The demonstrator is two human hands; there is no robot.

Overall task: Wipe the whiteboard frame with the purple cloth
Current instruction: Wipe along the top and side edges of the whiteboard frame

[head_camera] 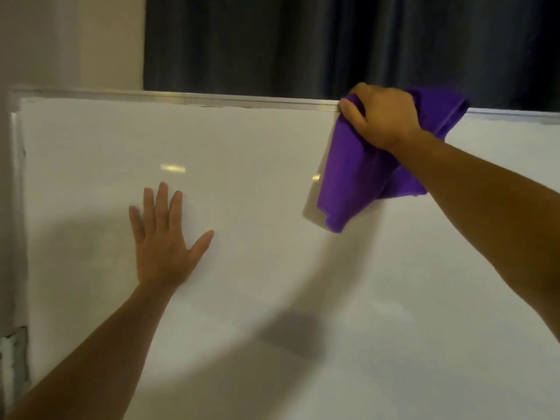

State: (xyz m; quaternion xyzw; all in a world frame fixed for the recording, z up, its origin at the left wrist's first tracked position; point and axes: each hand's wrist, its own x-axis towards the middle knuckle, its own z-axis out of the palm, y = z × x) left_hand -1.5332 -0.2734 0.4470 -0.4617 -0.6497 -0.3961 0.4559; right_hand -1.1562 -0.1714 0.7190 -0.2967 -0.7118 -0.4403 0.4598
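A large whiteboard fills most of the view, edged by a thin silver frame along its top and left side. My right hand grips a purple cloth and presses it over the top frame right of the middle; the cloth's loose end hangs down over the board face. Lower left, my left hand lies flat on the board with its fingers spread and nothing in it.
Dark curtains hang behind the board's top edge. A pale wall stands at the upper left. The left frame strip looks worn, with a chipped patch near the bottom.
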